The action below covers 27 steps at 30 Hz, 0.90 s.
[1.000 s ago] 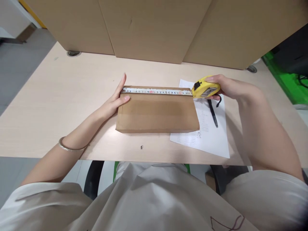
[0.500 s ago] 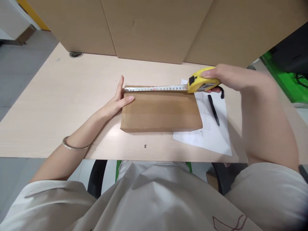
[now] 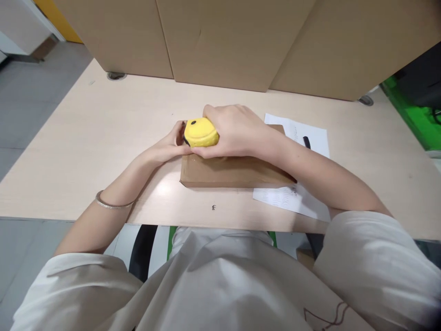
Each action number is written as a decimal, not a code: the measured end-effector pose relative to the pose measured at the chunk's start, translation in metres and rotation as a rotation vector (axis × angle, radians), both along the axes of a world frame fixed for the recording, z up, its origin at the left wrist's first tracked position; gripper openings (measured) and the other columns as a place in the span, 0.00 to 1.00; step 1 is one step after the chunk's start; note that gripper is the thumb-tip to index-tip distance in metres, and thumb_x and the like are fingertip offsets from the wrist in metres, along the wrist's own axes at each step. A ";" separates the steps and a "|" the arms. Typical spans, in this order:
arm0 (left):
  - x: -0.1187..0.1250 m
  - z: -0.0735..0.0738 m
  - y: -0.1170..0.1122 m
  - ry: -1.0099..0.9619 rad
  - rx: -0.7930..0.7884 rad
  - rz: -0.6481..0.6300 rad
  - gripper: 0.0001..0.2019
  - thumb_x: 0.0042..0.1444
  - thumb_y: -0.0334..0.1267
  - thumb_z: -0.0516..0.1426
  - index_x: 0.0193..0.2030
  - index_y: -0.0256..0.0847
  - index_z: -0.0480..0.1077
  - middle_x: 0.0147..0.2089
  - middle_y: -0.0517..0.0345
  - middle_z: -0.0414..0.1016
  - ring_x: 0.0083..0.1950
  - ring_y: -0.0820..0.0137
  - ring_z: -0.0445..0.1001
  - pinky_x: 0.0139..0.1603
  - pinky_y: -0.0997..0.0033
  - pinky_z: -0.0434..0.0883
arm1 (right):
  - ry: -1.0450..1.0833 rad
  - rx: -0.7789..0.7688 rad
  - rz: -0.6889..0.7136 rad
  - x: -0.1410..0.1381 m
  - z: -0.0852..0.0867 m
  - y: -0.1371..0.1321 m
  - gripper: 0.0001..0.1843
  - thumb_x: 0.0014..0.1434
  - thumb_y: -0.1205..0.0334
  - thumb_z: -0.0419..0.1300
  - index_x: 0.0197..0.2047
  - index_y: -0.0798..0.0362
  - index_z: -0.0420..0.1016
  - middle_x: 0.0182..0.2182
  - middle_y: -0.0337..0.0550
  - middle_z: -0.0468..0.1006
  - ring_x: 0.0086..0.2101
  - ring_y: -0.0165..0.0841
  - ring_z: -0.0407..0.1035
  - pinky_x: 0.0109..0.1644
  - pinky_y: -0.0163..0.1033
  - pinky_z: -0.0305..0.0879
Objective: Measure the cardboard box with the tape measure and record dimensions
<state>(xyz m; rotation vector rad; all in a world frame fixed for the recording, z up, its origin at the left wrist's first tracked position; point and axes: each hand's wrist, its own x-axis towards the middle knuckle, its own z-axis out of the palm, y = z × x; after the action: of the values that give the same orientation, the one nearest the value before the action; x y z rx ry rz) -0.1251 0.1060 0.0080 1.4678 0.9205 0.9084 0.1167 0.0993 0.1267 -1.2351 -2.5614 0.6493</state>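
A yellow tape measure (image 3: 203, 133) sits over the left end of a brown cardboard box (image 3: 237, 172). My right hand (image 3: 237, 128) is wrapped around its case from the right, back of the hand upward. At the box's left end, my left hand (image 3: 170, 145) has its thumb and curled fingers closed at the front of the tape measure, where the blade's end lies. No stretch of blade shows between the two hands. My right hand and forearm hide much of the box top.
Under the box's right side lies a sheet of paper (image 3: 319, 138) with writing. A black pen (image 3: 306, 141) on it is partly hidden by my forearm. Large cardboard panels (image 3: 220, 46) stand along the back of the pale table (image 3: 86, 151).
My right hand has brought the tape measure's case leftward to my left hand. The blade that stretched along the box has gone back in. My left thumb has moved toward the case.
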 end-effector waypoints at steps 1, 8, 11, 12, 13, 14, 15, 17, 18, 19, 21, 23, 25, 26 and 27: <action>-0.001 0.002 0.000 0.000 -0.001 -0.016 0.42 0.43 0.56 0.80 0.60 0.46 0.71 0.69 0.44 0.75 0.77 0.40 0.69 0.77 0.40 0.71 | 0.011 -0.006 -0.016 0.005 0.001 -0.002 0.28 0.58 0.39 0.73 0.47 0.49 0.70 0.40 0.49 0.77 0.50 0.53 0.74 0.45 0.42 0.66; -0.003 0.016 -0.002 0.018 -0.041 -0.060 0.43 0.43 0.57 0.81 0.62 0.45 0.74 0.65 0.43 0.79 0.75 0.38 0.72 0.75 0.42 0.74 | -0.072 0.128 -0.148 0.056 -0.012 -0.005 0.30 0.58 0.38 0.73 0.51 0.50 0.71 0.46 0.54 0.78 0.59 0.62 0.71 0.57 0.54 0.71; -0.002 0.021 -0.003 0.063 -0.043 -0.070 0.46 0.44 0.59 0.80 0.67 0.44 0.73 0.67 0.43 0.78 0.76 0.38 0.71 0.74 0.44 0.76 | -0.128 0.202 -0.141 0.068 -0.018 -0.009 0.33 0.57 0.36 0.74 0.52 0.52 0.72 0.52 0.59 0.79 0.64 0.67 0.67 0.66 0.63 0.66; -0.002 0.021 -0.004 0.073 -0.050 -0.070 0.47 0.44 0.60 0.79 0.68 0.45 0.73 0.68 0.44 0.78 0.76 0.37 0.71 0.74 0.44 0.76 | -0.131 0.212 -0.135 0.073 -0.016 -0.012 0.33 0.58 0.36 0.74 0.53 0.52 0.72 0.55 0.61 0.78 0.66 0.67 0.65 0.68 0.64 0.64; -0.002 0.022 -0.005 0.084 -0.061 -0.068 0.48 0.44 0.61 0.79 0.69 0.45 0.73 0.68 0.44 0.78 0.77 0.36 0.70 0.75 0.44 0.75 | -0.125 0.221 -0.138 0.080 -0.012 -0.016 0.33 0.59 0.36 0.73 0.54 0.52 0.72 0.59 0.62 0.76 0.68 0.67 0.63 0.70 0.64 0.61; -0.003 0.022 -0.006 0.095 -0.066 -0.058 0.48 0.44 0.61 0.79 0.69 0.46 0.74 0.68 0.45 0.78 0.78 0.35 0.69 0.76 0.43 0.74 | -0.109 0.227 -0.162 0.089 -0.008 -0.020 0.31 0.62 0.37 0.71 0.55 0.52 0.72 0.62 0.63 0.75 0.68 0.66 0.63 0.71 0.63 0.61; -0.004 0.022 -0.007 0.107 -0.055 -0.034 0.47 0.45 0.61 0.78 0.70 0.47 0.74 0.69 0.47 0.77 0.79 0.35 0.67 0.78 0.42 0.72 | -0.088 0.229 -0.216 0.101 -0.004 -0.024 0.28 0.65 0.38 0.68 0.55 0.51 0.71 0.63 0.63 0.74 0.67 0.63 0.66 0.70 0.61 0.62; -0.005 0.025 -0.012 0.123 0.040 0.050 0.45 0.50 0.63 0.76 0.72 0.51 0.72 0.74 0.52 0.74 0.84 0.38 0.59 0.85 0.40 0.61 | -0.053 0.204 -0.387 0.131 0.000 -0.032 0.19 0.72 0.40 0.61 0.50 0.48 0.70 0.56 0.59 0.78 0.56 0.55 0.74 0.62 0.56 0.68; -0.004 0.028 -0.017 0.128 0.136 0.106 0.43 0.55 0.63 0.73 0.74 0.53 0.70 0.77 0.55 0.71 0.86 0.41 0.56 0.88 0.40 0.55 | -0.055 0.185 -0.496 0.147 -0.002 -0.035 0.18 0.74 0.41 0.59 0.43 0.47 0.68 0.44 0.55 0.79 0.49 0.52 0.76 0.56 0.53 0.70; -0.002 0.033 -0.022 0.146 0.265 0.160 0.39 0.61 0.61 0.70 0.76 0.55 0.68 0.80 0.58 0.68 0.87 0.44 0.53 0.90 0.42 0.50 | -0.085 0.145 -0.552 0.164 -0.008 -0.038 0.20 0.74 0.41 0.60 0.37 0.46 0.65 0.34 0.51 0.75 0.45 0.51 0.75 0.51 0.51 0.69; 0.008 0.046 -0.038 0.236 0.586 0.232 0.30 0.72 0.53 0.63 0.77 0.57 0.66 0.80 0.61 0.67 0.87 0.50 0.54 0.91 0.45 0.48 | -0.263 0.045 -0.663 0.192 -0.025 -0.043 0.27 0.72 0.38 0.61 0.29 0.45 0.58 0.22 0.45 0.62 0.40 0.51 0.73 0.46 0.50 0.67; 0.028 0.059 -0.058 0.407 0.906 0.215 0.24 0.76 0.40 0.57 0.76 0.57 0.68 0.76 0.59 0.72 0.85 0.53 0.60 0.89 0.45 0.54 | -0.461 -0.076 -0.723 0.208 -0.046 -0.049 0.29 0.72 0.35 0.59 0.28 0.44 0.56 0.22 0.46 0.62 0.38 0.53 0.72 0.45 0.52 0.66; 0.057 0.066 -0.079 0.447 1.100 0.043 0.20 0.76 0.36 0.56 0.69 0.56 0.75 0.70 0.59 0.78 0.80 0.53 0.70 0.81 0.45 0.68 | -0.567 -0.131 -0.727 0.214 -0.065 -0.054 0.25 0.73 0.37 0.55 0.31 0.46 0.63 0.28 0.54 0.73 0.40 0.55 0.73 0.46 0.55 0.68; 0.073 0.066 -0.088 0.431 1.188 -0.125 0.15 0.76 0.38 0.56 0.63 0.53 0.79 0.66 0.57 0.82 0.74 0.53 0.77 0.72 0.48 0.77 | -0.585 -0.128 -0.715 0.214 -0.071 -0.057 0.23 0.74 0.40 0.52 0.35 0.48 0.67 0.34 0.59 0.78 0.43 0.57 0.75 0.47 0.55 0.68; 0.089 0.063 -0.097 0.460 1.256 -0.284 0.13 0.76 0.37 0.55 0.58 0.48 0.81 0.62 0.54 0.84 0.67 0.55 0.82 0.60 0.53 0.82 | -0.595 -0.117 -0.705 0.214 -0.076 -0.059 0.21 0.75 0.43 0.50 0.39 0.50 0.71 0.40 0.63 0.81 0.45 0.57 0.76 0.48 0.55 0.69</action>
<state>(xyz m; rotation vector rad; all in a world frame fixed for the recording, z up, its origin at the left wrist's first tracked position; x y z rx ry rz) -0.0365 0.0091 0.0710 2.8800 0.3556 0.9792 0.3305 0.0402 0.0506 -2.4923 -2.2030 0.2953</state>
